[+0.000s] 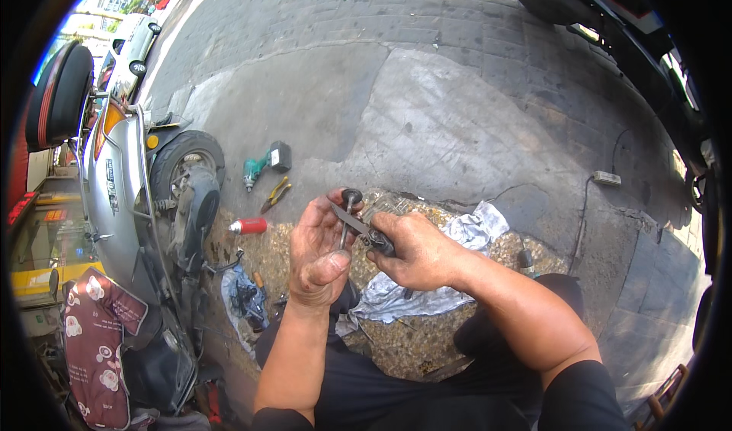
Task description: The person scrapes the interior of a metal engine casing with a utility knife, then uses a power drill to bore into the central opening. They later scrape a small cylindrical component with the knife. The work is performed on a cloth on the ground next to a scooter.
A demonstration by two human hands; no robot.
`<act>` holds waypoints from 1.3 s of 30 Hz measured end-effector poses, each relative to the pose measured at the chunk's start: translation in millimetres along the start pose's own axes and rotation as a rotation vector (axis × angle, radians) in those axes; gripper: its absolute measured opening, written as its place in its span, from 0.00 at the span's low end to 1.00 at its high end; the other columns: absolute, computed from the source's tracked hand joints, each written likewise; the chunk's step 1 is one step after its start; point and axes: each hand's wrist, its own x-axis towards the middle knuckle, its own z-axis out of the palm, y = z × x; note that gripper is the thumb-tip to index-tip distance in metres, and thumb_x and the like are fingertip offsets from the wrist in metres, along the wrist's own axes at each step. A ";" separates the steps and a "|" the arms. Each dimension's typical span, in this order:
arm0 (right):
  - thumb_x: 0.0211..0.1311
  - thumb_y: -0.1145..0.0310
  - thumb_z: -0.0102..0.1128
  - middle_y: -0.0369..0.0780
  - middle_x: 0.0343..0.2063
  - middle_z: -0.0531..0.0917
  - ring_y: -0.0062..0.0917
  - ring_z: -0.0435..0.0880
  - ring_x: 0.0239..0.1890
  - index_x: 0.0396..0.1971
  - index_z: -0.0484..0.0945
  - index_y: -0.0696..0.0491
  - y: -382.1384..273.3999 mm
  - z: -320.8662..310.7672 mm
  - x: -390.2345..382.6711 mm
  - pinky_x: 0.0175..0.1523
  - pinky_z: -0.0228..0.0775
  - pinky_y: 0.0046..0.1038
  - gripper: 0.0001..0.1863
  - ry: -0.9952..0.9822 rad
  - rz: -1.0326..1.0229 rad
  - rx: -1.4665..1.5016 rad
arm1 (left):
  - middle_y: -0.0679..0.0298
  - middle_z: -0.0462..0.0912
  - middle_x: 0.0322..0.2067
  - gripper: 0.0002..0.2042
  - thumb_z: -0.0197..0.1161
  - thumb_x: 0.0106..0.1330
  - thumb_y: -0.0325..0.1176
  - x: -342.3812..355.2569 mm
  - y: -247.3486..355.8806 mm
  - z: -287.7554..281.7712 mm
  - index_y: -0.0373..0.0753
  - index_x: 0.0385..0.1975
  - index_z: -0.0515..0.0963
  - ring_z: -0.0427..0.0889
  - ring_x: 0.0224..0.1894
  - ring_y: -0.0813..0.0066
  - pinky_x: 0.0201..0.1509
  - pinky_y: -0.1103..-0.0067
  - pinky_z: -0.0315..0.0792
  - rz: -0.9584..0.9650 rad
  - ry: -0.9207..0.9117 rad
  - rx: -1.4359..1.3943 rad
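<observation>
My left hand [319,252] is closed loosely around an engine valve [345,225], a thin metal stem with a dark, round head at the top. In my right hand [418,249] is a knife [351,219], its dark handle wrapped by my fingers. The blade points up and to the left and crosses the valve just below its head, where the two seem to touch. Both hands are close together above the pebbled ground between my knees. Part of the stem's lower end is hidden by my left fingers.
At left stands a silver scooter [114,172]. Beyond my left hand lie a green cordless drill [259,168], yellow-handled pliers [276,194] and a red can [248,226]. A stained cloth [412,300] spreads beneath my hands. A cable with a power strip [607,178] runs along the right.
</observation>
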 end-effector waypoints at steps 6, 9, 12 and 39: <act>0.57 0.71 0.62 0.56 0.29 0.83 0.55 0.83 0.38 0.41 0.76 0.62 -1.4 -9.9 -0.4 0.43 0.74 0.47 0.14 -0.106 0.026 0.052 | 0.54 0.75 0.55 0.50 0.82 0.38 0.42 2.2 3.9 1.2 0.26 0.63 0.65 0.75 0.60 0.62 0.69 0.70 0.65 0.013 -0.038 0.098; 0.58 0.71 0.65 0.55 0.24 0.81 0.52 0.83 0.32 0.34 0.74 0.61 2.9 -13.9 7.9 0.36 0.72 0.43 0.11 0.059 0.063 -0.161 | 0.53 0.76 0.55 0.49 0.82 0.39 0.41 -0.5 2.1 1.5 0.25 0.62 0.66 0.76 0.59 0.62 0.68 0.70 0.65 0.020 -0.079 0.145; 0.58 0.73 0.64 0.56 0.24 0.80 0.53 0.83 0.33 0.34 0.74 0.62 5.2 -13.8 11.4 0.37 0.72 0.45 0.10 0.325 0.163 -0.212 | 0.53 0.76 0.55 0.48 0.82 0.41 0.40 0.4 0.0 0.8 0.23 0.62 0.66 0.76 0.59 0.63 0.68 0.70 0.66 0.044 -0.068 0.062; 0.56 0.71 0.63 0.60 0.31 0.83 0.56 0.83 0.40 0.37 0.74 0.62 -1.4 -7.1 8.0 0.45 0.75 0.50 0.13 0.130 0.084 -0.063 | 0.57 0.77 0.53 0.48 0.83 0.39 0.43 2.1 -6.7 2.3 0.27 0.60 0.67 0.77 0.56 0.66 0.64 0.71 0.70 0.013 0.012 0.065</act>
